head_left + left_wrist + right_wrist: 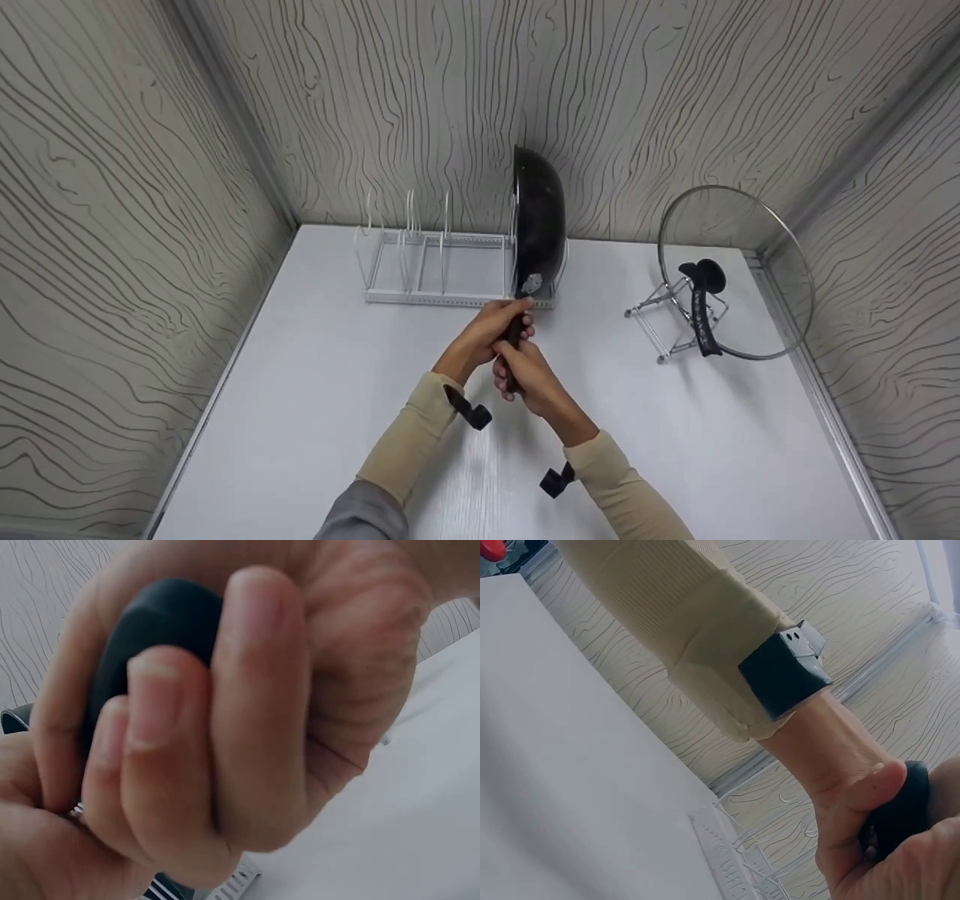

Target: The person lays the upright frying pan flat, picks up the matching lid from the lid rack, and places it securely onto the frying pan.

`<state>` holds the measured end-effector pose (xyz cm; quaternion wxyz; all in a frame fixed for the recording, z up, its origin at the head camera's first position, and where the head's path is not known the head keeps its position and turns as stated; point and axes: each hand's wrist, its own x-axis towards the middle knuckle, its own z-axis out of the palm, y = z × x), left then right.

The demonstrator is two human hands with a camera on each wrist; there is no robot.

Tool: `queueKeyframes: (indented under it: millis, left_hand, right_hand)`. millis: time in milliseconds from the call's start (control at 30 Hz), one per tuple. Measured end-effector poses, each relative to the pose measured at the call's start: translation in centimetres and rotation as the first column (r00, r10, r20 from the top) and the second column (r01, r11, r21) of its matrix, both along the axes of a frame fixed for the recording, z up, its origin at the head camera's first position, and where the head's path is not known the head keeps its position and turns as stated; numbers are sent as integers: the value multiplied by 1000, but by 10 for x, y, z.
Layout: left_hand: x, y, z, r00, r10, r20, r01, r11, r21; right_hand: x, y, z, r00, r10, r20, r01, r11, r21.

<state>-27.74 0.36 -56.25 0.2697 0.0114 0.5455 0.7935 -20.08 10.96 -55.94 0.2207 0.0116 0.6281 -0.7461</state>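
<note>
A black pan stands on its side at the right end of a white wire rack, its handle toward me. Both hands hold the black handle. In the head view my left hand grips it close to the pan, thumb along the top. Just behind, nearer the handle's end, my right hand wraps round it. The left wrist view has the curled fingers of the right hand close up, around the handle. From the right wrist, the left hand appears beyond the dark handle.
On the right, a glass lid with a black handle leans upright in a small metal wire stand. Several upright wire dividers rise from the rack left of the pan. Wood-patterned walls enclose the white table.
</note>
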Motion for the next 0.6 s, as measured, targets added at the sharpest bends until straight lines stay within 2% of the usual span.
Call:
queueKeyframes:
  millis: [300,600]
  left_hand:
    - [0,3,0,997,-25,70,25,1000,4]
    - [-2,5,4,996,-76,51,79,996,-49]
  right_hand:
    - [3,-1,-1,1000,-15,-7,14,999,-36]
    - [3,0,0,1000,-24,-14,24,1000,-4]
